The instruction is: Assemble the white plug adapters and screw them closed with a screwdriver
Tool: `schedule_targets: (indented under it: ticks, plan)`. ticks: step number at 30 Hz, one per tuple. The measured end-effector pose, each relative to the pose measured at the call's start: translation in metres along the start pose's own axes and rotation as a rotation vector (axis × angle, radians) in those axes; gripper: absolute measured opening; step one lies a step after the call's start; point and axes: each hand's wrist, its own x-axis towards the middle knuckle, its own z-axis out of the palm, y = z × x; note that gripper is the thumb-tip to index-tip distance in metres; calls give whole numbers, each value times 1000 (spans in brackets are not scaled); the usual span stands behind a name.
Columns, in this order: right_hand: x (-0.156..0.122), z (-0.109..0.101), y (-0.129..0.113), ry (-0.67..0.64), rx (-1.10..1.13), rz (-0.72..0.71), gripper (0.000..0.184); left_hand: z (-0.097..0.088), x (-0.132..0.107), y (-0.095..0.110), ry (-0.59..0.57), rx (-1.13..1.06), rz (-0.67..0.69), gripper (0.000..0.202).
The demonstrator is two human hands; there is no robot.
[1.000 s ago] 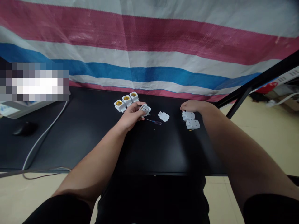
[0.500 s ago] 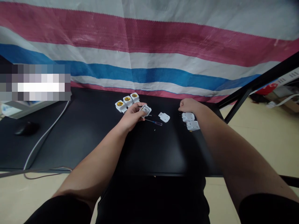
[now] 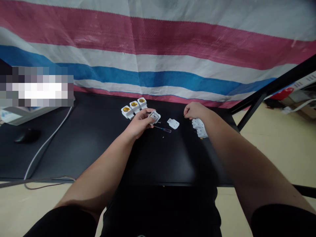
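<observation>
My left hand [image 3: 139,123] is shut on a small square white plastic fitting [image 3: 154,116], pinching it between thumb and fingers. Just behind that hand stand three white lamp holders [image 3: 134,106] with brass-coloured centres. A small screwdriver with a blue handle [image 3: 163,129] lies under the fitting, next to a loose white plastic cover [image 3: 173,123]. My right hand [image 3: 195,111] has its fingers curled together just left of and behind a pair of white socket housings [image 3: 199,127] with small metal pins. Anything small inside those fingers is hidden.
All this lies on a black desk [image 3: 74,144]. Left of it are a black computer mouse [image 3: 27,135] and a white cable [image 3: 46,144]. A striped tarpaulin [image 3: 158,75] hangs behind the desk, and a black metal frame [image 3: 271,89] crosses at the right.
My right hand has moved left and away from the white housings, which now sit closer together. My left hand and its fitting have barely moved.
</observation>
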Motion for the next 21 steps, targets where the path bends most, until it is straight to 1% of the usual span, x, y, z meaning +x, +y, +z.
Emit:
schedule_targets:
  ticks: [5,10,15,18,21]
  plan:
    - [-4,3,-9,10,-20,-52,13,3,-3,4,-6,-22,-31,42]
    - [-6,5,-19,-32,-11,-63,13,5,-5,4,-28,-18,-43,41]
    - [-11,7,-31,-41,-41,-79,3,6,-5,2,-52,-14,-44,41]
    - [-13,7,-36,-39,-91,-102,4,5,-4,1,-49,-7,-41,42]
    - [-12,9,-35,-18,-108,-138,7,5,-4,1,-53,-6,-40,42]
